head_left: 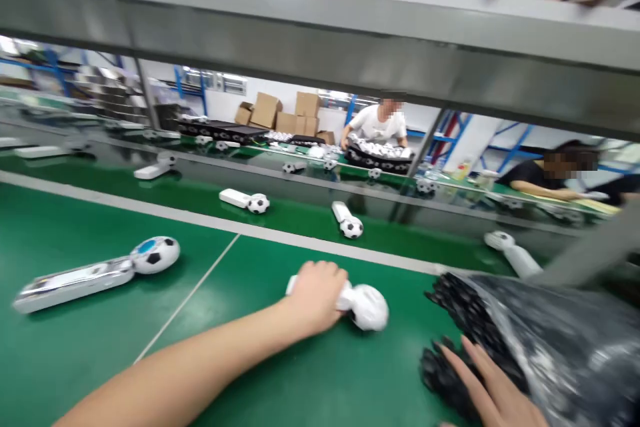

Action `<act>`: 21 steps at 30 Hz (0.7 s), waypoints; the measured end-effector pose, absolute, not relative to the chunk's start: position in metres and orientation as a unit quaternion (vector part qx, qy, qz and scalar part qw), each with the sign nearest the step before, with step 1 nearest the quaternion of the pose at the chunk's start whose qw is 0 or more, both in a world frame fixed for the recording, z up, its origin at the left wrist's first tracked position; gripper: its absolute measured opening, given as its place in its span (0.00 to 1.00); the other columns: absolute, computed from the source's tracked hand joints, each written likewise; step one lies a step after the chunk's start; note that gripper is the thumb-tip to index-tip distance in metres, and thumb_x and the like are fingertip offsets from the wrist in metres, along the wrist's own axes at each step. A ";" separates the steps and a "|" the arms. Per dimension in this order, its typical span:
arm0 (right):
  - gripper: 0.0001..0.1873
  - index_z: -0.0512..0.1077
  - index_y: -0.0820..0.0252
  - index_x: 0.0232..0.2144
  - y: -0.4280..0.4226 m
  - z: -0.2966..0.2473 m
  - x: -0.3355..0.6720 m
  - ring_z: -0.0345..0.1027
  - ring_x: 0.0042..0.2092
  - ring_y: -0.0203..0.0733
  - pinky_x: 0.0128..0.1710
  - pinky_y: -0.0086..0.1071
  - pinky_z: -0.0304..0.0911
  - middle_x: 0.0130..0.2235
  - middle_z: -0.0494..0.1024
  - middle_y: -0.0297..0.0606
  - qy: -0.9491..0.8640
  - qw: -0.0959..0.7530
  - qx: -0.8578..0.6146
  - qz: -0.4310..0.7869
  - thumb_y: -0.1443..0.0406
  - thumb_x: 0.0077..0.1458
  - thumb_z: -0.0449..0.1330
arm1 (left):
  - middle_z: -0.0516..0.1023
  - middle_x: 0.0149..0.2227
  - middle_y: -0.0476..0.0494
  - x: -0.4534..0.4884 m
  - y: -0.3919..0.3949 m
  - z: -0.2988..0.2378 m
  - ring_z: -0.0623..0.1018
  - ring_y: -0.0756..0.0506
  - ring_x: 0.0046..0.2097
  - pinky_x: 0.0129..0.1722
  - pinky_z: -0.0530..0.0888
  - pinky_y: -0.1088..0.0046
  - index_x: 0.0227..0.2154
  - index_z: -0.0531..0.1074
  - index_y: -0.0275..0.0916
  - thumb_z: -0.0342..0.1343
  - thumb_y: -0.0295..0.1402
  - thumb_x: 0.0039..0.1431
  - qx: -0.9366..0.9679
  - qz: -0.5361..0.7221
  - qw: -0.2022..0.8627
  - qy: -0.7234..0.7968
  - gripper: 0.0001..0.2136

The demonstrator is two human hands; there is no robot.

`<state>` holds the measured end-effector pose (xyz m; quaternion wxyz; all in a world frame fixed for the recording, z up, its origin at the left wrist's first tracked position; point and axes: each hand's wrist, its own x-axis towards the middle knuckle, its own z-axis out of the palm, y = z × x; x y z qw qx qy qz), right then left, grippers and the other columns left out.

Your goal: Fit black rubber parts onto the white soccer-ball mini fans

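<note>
My left hand [316, 295] is closed around the white handle of a toy [369, 307] with a round ball-shaped head, which lies on the green table [300, 380]. My right hand [493, 390] lies with its fingers stretched out flat on a pile of small black parts [453, 367] spilling from a shiny plastic bag [560, 347] at the lower right. A like toy with a football head [103, 270] lies at the left on the table.
Several more football-headed toys [347, 220] ride on the green conveyor belt [200, 197] behind. A grey metal shelf beam [320, 33] crosses overhead. Two people sit at the far side, with black trays and cardboard boxes [280, 113] behind.
</note>
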<state>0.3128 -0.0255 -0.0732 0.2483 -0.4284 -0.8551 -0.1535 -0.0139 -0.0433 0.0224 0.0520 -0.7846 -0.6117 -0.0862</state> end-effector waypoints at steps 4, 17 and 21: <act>0.32 0.46 0.43 0.59 -0.048 -0.039 0.284 0.46 0.60 0.51 0.53 0.49 0.52 0.61 0.51 0.36 -0.863 0.106 -0.489 -0.078 0.47 0.53 0.45 | 0.71 0.35 0.39 -0.025 -0.044 0.017 0.71 0.37 0.38 0.33 0.67 0.63 0.34 0.66 0.38 0.51 0.50 0.47 -0.776 -0.086 0.023 -0.624 0.20; 0.23 0.63 0.55 0.50 0.005 -0.003 0.253 0.55 0.54 0.45 0.52 0.42 0.50 0.51 0.66 0.42 -0.818 0.206 -0.532 0.069 0.52 0.56 0.48 | 0.69 0.45 0.37 -0.024 -0.048 0.011 0.69 0.36 0.44 0.40 0.66 0.61 0.49 0.61 0.39 0.46 0.51 0.51 -0.799 -0.081 -0.012 -0.595 0.27; 0.11 0.71 0.60 0.36 0.027 0.013 0.255 0.66 0.39 0.38 0.42 0.32 0.60 0.38 0.72 0.39 -0.790 0.246 -0.556 0.078 0.61 0.54 0.53 | 0.64 0.52 0.41 -0.012 -0.036 0.022 0.69 0.37 0.47 0.42 0.67 0.64 0.54 0.55 0.43 0.48 0.51 0.49 -0.794 -0.134 -0.098 -0.585 0.31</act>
